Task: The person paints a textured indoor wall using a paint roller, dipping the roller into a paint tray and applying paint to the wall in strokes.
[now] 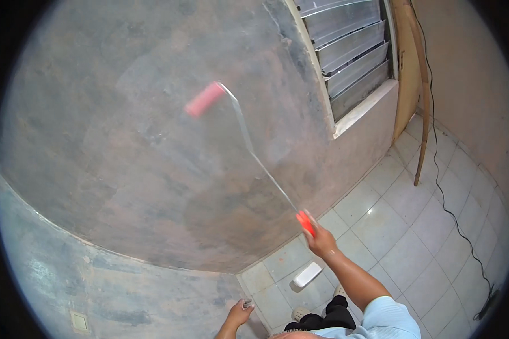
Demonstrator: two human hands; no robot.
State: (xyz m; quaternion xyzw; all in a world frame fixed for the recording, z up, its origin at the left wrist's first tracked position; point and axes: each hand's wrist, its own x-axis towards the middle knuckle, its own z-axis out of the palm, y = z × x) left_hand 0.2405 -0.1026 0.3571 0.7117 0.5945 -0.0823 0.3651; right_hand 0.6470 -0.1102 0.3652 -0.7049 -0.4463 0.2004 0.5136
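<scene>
My right hand [321,239] is closed around the orange-red handle of a paint roller, and the arm reaches up and forward. A long bent metal rod joins the handle to the pink roller sleeve [205,99], which is slightly blurred and overlaps the patchy grey wall [169,152]. Low in the view, my left hand [240,314] is held near the wall corner with its fingers curled in. A small greyish shape shows at those fingertips; I cannot tell what it is.
A louvred glass window [350,53] is set in the wall at upper right. On the tiled floor [401,226] lies a white oblong container [308,275] before my feet. A bamboo pole [424,113] leans at right beside a black cable [444,198]. A switch plate [79,321] sits at lower left.
</scene>
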